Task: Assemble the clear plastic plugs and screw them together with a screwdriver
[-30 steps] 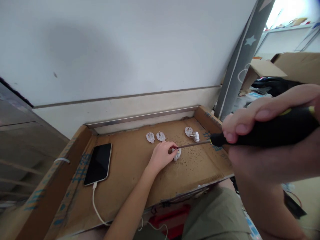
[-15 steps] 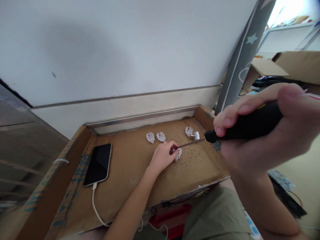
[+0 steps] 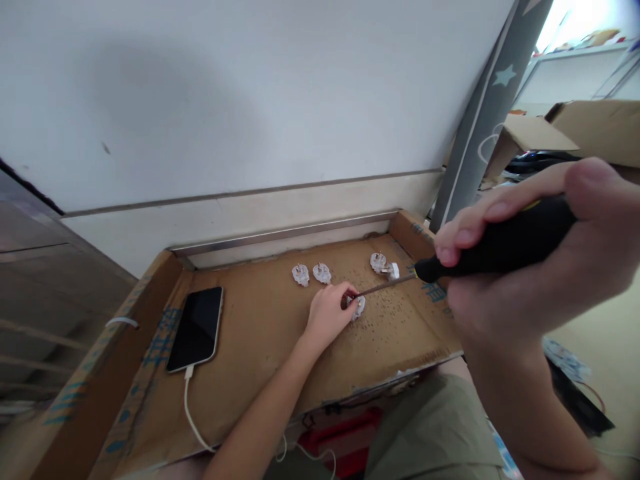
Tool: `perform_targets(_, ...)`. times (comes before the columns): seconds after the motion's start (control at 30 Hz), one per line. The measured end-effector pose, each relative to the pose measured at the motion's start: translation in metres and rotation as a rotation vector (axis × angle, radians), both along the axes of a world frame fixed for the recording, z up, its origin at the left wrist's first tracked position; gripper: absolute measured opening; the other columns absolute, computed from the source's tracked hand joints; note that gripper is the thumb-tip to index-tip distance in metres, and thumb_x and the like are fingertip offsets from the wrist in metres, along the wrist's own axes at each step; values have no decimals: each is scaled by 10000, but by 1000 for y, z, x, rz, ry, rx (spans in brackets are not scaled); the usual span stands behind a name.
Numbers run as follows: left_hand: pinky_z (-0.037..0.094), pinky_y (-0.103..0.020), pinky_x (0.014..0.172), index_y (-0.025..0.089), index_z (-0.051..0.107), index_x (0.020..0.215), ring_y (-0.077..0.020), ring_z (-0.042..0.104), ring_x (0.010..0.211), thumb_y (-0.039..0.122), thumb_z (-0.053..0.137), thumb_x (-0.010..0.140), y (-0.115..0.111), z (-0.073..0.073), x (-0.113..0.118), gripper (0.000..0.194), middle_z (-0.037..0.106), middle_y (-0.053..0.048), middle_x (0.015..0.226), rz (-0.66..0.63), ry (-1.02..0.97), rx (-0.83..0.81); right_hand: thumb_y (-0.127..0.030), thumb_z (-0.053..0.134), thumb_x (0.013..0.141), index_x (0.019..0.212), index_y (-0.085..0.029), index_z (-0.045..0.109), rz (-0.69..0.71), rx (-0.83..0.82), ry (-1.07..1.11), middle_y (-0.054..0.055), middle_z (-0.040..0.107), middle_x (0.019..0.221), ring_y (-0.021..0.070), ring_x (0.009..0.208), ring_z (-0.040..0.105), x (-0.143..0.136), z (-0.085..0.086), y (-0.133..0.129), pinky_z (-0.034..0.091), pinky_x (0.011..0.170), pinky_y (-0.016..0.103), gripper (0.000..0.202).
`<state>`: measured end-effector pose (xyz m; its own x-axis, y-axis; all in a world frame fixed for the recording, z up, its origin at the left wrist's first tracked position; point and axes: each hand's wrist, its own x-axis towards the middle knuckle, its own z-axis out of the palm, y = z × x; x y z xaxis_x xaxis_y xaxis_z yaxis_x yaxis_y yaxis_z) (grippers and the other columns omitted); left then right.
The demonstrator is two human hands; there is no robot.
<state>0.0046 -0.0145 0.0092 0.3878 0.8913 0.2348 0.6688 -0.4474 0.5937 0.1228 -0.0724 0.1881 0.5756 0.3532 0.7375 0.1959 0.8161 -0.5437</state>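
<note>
My right hand (image 3: 540,267) is wrapped round the black handle of a screwdriver (image 3: 505,243), close to the camera. Its long metal shaft slants down to the left, and the tip meets a clear plastic electrical plug (image 3: 358,307) on the cardboard. Pinched over that plug are the fingers of my left hand (image 3: 330,310), which hide part of it and the screwdriver's tip. Many tiny dark bits, perhaps screws, are scattered on the cardboard to the right of it.
Two more plugs (image 3: 311,274) lie behind my left hand, and others (image 3: 384,265) lie at the back right. On the left a phone (image 3: 196,329) rests with a white cable (image 3: 189,407). Raised walls (image 3: 95,373) edge the cardboard tray, with a white wall behind.
My right hand and the screwdriver handle have shifted slightly to the right. The left hand stays on the plug, almost unmoved.
</note>
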Motion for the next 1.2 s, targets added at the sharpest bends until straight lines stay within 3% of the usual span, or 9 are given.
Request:
perform_targets(0.2, 422, -262, 683, 248, 614, 881, -160, 577, 786, 234, 559, 790, 2, -4, -1, 107, 657, 24, 844, -13, -53, -41, -194, 380, 845, 562, -192, 409, -13, 34, 51, -31, 336, 428, 67, 347, 407, 2, 3, 1, 272, 293, 217, 284)
perform_targets(0.37, 424, -267, 683, 238, 613, 889, -163, 578, 789, 245, 547, 802, 2, 0, -1, 109, 655, 11, 851, -44, -46, -47, -305, 414, 793, 507, -201, 420, 108, -106, 100, -21, 350, 400, 100, 316, 401, 9, 5, 0, 249, 268, 257, 303)
perform_targets(0.53, 427, -286, 708, 231, 613, 890, -176, 574, 820, 267, 548, 806, 1, 4, -2, 112, 659, 3, 870, -75, -16, -31, -361, 464, 761, 499, -194, 415, 175, -132, 117, -18, 354, 435, 96, 319, 388, 12, 1, 4, 225, 273, 254, 314)
perform_targets(0.7, 440, -303, 769, 236, 608, 924, -188, 572, 858, 334, 618, 761, 1, 3, -5, 191, 650, 0, 901, -114, -17, -18, -528, 489, 768, 631, -186, 446, 250, -213, 106, -20, 401, 531, 71, 408, 422, 14, -4, 17, 304, 342, 226, 371)
perform_targets(0.87, 440, -327, 848, 231, 595, 1000, -202, 566, 942, 345, 658, 736, 4, -2, -8, 294, 640, -17, 1005, -120, -55, -40, -436, 413, 853, 999, -211, 491, 327, -225, -242, -2, 506, 738, 86, 574, 525, 24, -4, 33, 416, 479, 236, 279)
perform_targets(1.0, 405, -355, 934, 256, 588, 1094, -212, 534, 1049, 337, 672, 740, 7, -6, -9, 373, 623, -21, 1110, -156, -82, -36, -406, 408, 873, 1061, -199, 456, 364, -270, -730, 12, 518, 927, 50, 754, 528, 42, 11, 48, 434, 637, 198, 284)
perform_targets(1.07, 413, -358, 927, 267, 591, 1106, -209, 548, 1027, 334, 658, 753, 7, -8, -9, 365, 626, -22, 1109, -163, -85, -79, -418, 405, 873, 1062, -201, 466, 281, -316, -959, -16, 514, 836, 19, 675, 471, 49, 23, 54, 370, 591, 160, 293)
perform_targets(1.2, 437, -352, 894, 268, 591, 1119, -212, 569, 988, 332, 642, 758, 6, -8, -7, 369, 631, -27, 1098, -152, -88, -134, -575, 462, 779, 912, -207, 569, -277, -351, -1319, -46, 375, 573, 5, 478, 161, 54, 52, 57, 93, 484, 183, 406)
